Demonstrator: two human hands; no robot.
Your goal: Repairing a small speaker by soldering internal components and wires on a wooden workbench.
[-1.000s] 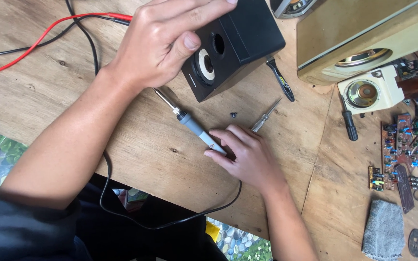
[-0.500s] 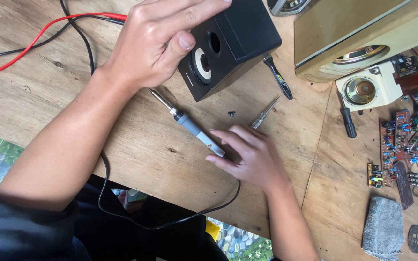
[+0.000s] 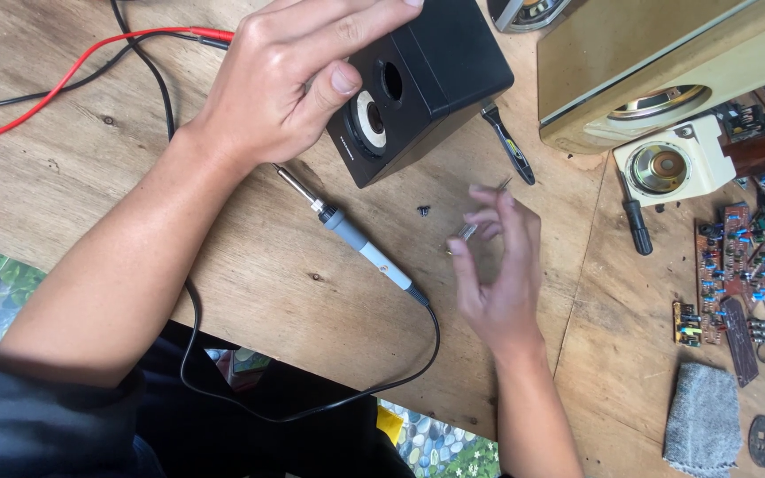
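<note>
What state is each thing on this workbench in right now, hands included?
Left hand: gripping the black speaker, which is tipped on the wooden table.
Right hand: blurred, fingers around a small screwdriver, lifted.
Soldering iron: lying flat, unheld, cord attached.
Screw: loose on the table.
Beige speaker cabinet: lying on its side.
Circuit boards: bare, exposed.

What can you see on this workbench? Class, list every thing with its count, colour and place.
small speaker: 1, black, top centre
soldering iron: 1, grey, centre
screwdriver: 1, silver, at right fingertips
screw: 1, dark, beside iron
large speaker: 1, tan, top right
test leads: 2, red and black, top left
circuit boards: several, brown, right edge
cloth: 1, grey, bottom right
left hand: on small speaker
right hand: blurred, on screwdriver
</note>
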